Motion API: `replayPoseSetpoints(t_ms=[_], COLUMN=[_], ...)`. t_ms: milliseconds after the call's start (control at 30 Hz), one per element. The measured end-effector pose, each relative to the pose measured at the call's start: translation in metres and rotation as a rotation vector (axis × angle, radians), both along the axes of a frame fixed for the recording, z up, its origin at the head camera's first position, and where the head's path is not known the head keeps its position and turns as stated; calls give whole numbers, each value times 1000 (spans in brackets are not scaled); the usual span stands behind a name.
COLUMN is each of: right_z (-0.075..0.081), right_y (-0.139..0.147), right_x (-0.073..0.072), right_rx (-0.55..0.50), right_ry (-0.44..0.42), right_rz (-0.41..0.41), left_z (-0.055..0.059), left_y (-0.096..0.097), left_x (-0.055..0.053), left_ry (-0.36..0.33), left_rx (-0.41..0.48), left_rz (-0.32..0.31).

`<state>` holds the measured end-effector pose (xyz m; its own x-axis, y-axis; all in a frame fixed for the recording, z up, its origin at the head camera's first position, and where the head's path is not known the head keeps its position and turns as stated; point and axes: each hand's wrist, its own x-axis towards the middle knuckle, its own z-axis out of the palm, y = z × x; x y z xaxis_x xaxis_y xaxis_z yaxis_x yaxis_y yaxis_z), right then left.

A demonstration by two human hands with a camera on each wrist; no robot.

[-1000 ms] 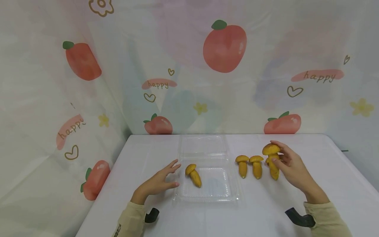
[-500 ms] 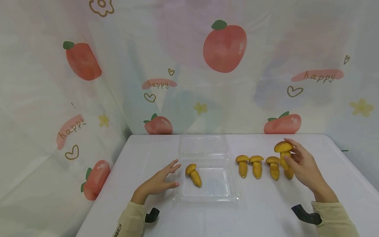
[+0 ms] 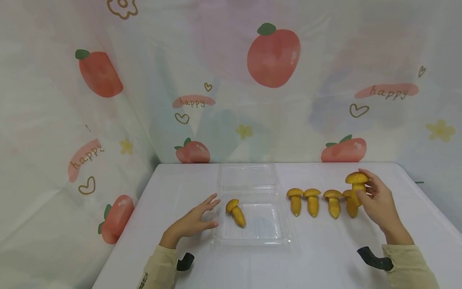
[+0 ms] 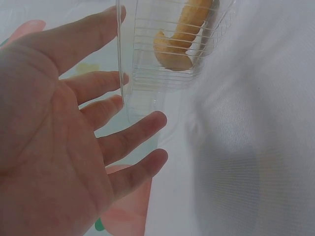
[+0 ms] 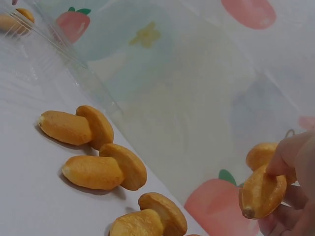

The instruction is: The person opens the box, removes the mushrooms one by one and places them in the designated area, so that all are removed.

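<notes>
My right hand [image 3: 382,206] pinches a yellow mushroom [image 3: 357,178] between thumb and fingers, cap up, above the right part of the table. In the right wrist view the held mushroom's stem [image 5: 263,191] points toward the camera. Just behind and left of it, another mushroom [image 3: 351,205] lies partly covered. My left hand [image 3: 189,222] has its fingers spread at the left edge of a clear plastic clamshell box [image 3: 252,242]; in the left wrist view, some fingertips overlap its rim, and contact is hard to tell. One mushroom [image 3: 236,213] lies tilted inside the box's left part.
Three more mushrooms, the first [image 3: 295,202], the second [image 3: 312,202] and the third [image 3: 333,203], lie in a row right of the box. The box's lid [image 3: 248,176] is folded back toward the fruit-print curtain [image 3: 303,120] behind the white table [image 3: 310,257].
My right hand has moved to the right with the mushroom in its grip, uncovering the third mushroom of the row and then part of the fourth. The left hand has stayed in place.
</notes>
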<state>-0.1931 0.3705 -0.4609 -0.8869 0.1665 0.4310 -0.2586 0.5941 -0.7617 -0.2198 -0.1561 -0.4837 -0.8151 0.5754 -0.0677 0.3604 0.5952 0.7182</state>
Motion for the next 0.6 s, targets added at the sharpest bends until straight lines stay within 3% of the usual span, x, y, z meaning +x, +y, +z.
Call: replayPoseSetpoints(t_ms=[300,600], right_z=[-6,-15], right_y=[13,29], right_x=[-1,-5], right_rx=[26,3], right_ry=[-109,-158], right_rz=[-97,-152], left_z=[0,1], left_y=[0,0], left_x=[0,0], left_ry=[-2,9], left_rx=[-5,-8], left_rz=[9,7])
